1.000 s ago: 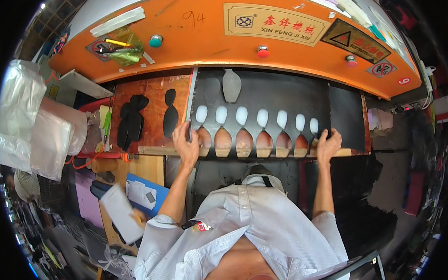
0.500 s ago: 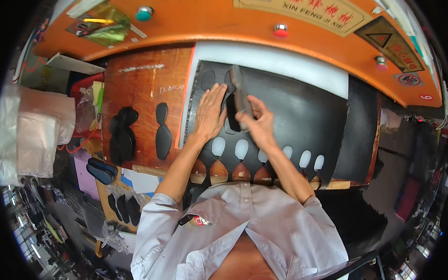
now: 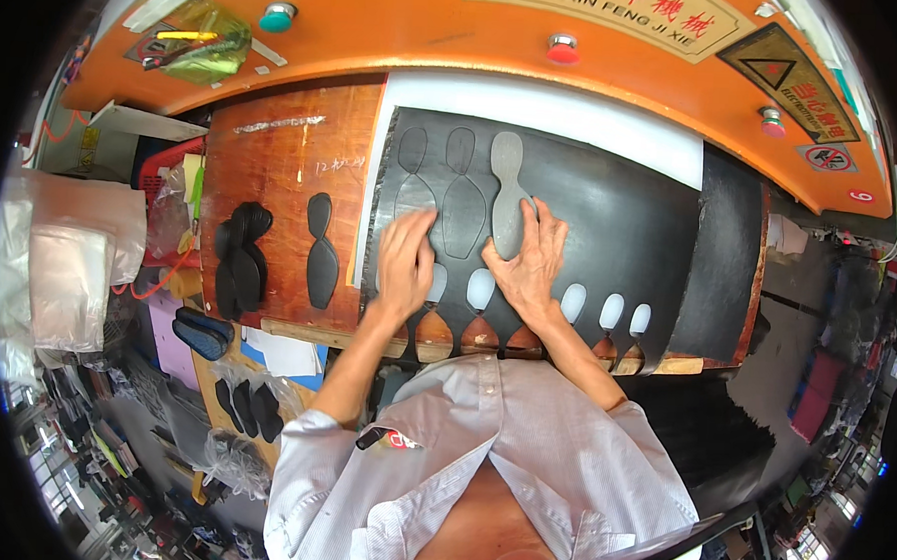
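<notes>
Both hands lie flat with no grip, left hand (image 3: 406, 263) and right hand (image 3: 529, 264) pressing the black sheet (image 3: 611, 227) beside the grey sole-shaped cutter (image 3: 507, 198), which could slide if the sheet slips.

Bright, even light, soft shadows only. Mild sheen on the black sheet (image 3: 611, 227); centre sharp. Heavy fisheye bending at the rim, black vignette, edge clutter smeared.

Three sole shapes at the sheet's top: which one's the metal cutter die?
The rightmost one, the grey cutting die under the right hand; the other two are only outlines in the black sheet.
</notes>
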Motion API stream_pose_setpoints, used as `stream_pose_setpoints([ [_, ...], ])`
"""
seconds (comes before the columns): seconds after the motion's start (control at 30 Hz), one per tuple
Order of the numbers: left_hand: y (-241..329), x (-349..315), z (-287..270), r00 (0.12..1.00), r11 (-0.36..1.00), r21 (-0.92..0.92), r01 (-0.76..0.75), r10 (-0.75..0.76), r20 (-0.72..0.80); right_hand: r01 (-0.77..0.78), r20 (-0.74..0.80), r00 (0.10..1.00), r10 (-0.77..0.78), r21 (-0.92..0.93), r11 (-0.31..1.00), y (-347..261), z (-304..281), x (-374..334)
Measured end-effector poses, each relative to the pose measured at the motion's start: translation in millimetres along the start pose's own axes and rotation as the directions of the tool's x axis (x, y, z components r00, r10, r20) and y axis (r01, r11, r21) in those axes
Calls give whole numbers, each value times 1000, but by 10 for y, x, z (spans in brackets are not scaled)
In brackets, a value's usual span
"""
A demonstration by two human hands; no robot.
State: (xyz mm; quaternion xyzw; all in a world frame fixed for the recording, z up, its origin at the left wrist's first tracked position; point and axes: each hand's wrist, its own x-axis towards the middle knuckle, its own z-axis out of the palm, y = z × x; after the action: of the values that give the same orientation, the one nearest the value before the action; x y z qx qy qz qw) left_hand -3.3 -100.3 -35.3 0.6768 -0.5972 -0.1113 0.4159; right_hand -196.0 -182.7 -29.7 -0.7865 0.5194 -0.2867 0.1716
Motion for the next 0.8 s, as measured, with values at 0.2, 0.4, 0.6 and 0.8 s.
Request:
stream_pose_setpoints([
  [0.2, 377, -1180, 104, 970, 988, -99, 116, -135, -203, 65, -27, 998, -64, 15, 998, 80, 66, 212],
  [0.4, 123, -1161, 523, 978, 982, 70, 173, -163, -130, -122, 37, 992, 120, 493, 862, 552, -192, 376],
  [0.6, 52, -445, 741, 977, 992, 47, 117, -107, -183, 127, -590, 804, 81, 302, 945, 1764, -1338, 1377],
  [0.8, -21, 117, 896, 966, 972, 14, 233, -229, -122, 31, -586, 810, 30, 94, 995, 2514, -2173, 2265],
])
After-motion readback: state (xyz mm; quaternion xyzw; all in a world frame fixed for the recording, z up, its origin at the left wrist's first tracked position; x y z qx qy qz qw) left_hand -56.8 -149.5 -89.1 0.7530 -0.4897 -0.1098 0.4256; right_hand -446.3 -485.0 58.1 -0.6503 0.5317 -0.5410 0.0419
